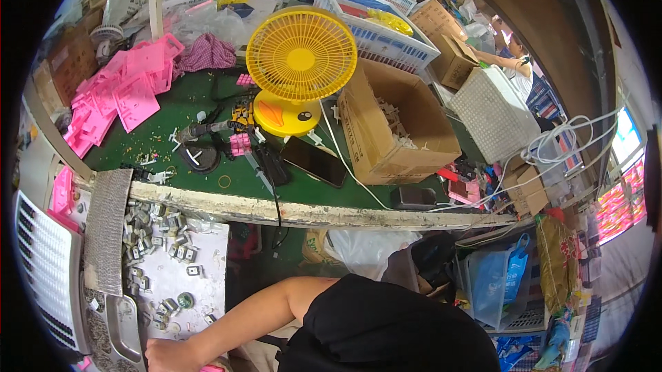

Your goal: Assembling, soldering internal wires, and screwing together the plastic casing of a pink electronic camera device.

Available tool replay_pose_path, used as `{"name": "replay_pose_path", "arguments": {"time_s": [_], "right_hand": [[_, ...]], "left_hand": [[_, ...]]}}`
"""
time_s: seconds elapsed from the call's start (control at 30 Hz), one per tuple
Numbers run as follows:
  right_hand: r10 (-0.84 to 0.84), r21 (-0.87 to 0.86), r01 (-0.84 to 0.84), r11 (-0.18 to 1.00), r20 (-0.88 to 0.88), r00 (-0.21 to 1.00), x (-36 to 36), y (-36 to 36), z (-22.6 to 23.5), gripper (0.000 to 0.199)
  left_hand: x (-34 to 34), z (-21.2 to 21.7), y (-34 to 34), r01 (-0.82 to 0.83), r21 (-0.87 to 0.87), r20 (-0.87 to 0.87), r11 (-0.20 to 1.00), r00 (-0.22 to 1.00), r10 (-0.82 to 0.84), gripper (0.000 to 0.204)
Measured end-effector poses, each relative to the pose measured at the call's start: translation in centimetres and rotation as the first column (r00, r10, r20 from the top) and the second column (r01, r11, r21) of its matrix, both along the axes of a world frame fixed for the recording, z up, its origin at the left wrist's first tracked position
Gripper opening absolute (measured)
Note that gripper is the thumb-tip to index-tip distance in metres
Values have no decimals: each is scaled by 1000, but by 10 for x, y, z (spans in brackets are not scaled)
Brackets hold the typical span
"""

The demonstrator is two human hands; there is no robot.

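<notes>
My right arm reaches across to the lower left from a black sleeve. At its end my right hand (169,356) is closed with its back up, at the lower edge of the picture; the fingertips and whatever they hold are hidden. It is beside a metal tray (125,327) and the near end of a white board (210,251). Several small metal motors (185,253) lie on the board, mostly heaped at its far end. A green-ringed roll (185,299) lies among the nearer ones. Part of a pink piece (211,368) shows below my wrist. My left hand is out of view.
A green workbench (172,168) holds a yellow fan (300,58), a dark phone (314,161), a power drill (221,126), pink plastic frames (127,89) and an open cardboard box (365,127). A white cable crosses its front edge. Another person (516,68) is at the far right.
</notes>
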State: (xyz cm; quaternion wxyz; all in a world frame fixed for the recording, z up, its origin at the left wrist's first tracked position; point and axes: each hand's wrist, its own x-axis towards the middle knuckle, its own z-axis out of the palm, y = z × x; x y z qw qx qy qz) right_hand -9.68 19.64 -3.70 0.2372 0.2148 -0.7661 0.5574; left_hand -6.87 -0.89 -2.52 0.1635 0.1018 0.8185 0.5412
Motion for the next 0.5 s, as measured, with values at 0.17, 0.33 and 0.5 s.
{"name": "replay_pose_path", "arguments": {"time_s": [0.17, 0.33, 0.5], "right_hand": [[-45, -30, 45, 999, 3, 999, -5, -8, -15, 17], [-21, 27, 19, 999, 59, 998, -2, -7, -2, 23], [-15, 12, 15, 1000, 58, 998, 18, 13, 8, 20]], "left_hand": [[1, 34, 14, -9, -25, 209, 1000, 978, 14, 35], [27, 80, 63, -79, -37, -271, 996, 960, 66, 43], [31, 73, 55, -153, -43, -155, 987, 977, 145, 33]]}}
